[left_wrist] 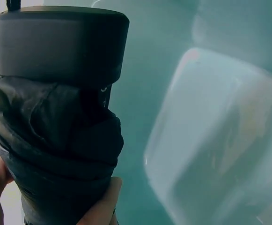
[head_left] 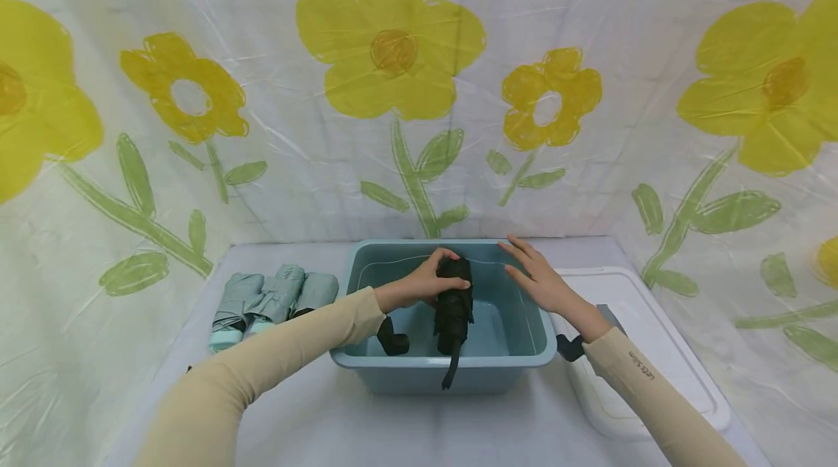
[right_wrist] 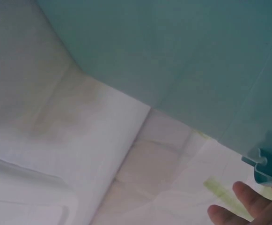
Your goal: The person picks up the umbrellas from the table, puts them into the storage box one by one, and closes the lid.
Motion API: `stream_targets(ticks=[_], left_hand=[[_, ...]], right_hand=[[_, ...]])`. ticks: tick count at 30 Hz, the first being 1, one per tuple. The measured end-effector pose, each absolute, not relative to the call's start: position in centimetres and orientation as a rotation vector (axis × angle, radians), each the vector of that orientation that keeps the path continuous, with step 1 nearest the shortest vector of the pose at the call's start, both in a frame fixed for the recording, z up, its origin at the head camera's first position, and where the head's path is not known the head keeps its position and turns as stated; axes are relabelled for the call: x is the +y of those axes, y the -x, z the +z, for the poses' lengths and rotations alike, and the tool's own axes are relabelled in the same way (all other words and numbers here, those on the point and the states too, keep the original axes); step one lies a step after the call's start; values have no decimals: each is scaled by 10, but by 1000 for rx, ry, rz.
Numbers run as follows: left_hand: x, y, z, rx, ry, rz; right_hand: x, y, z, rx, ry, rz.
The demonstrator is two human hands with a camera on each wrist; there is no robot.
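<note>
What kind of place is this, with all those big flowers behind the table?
Probably a staged recording corner, not a home: a flowered sheet curtains off a plain table holding only a blue tub, folded umbrellas and a white lid.

Fingers grip a folded black umbrella, its cap uppermost, inside a blue tub.
</note>
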State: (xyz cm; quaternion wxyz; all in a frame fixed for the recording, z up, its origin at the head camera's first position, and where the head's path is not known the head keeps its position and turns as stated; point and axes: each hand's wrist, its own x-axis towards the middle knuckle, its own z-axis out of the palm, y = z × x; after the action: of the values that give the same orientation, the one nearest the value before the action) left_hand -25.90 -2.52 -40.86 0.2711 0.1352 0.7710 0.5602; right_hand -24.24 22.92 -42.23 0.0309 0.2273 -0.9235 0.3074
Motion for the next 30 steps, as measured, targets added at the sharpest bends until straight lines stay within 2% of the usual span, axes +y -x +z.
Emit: stream_targets(ticks=[30], left_hand=[[21, 260, -440, 2073, -337, 1416]], right_hand=[[231, 245, -424, -2830, -728, 969]])
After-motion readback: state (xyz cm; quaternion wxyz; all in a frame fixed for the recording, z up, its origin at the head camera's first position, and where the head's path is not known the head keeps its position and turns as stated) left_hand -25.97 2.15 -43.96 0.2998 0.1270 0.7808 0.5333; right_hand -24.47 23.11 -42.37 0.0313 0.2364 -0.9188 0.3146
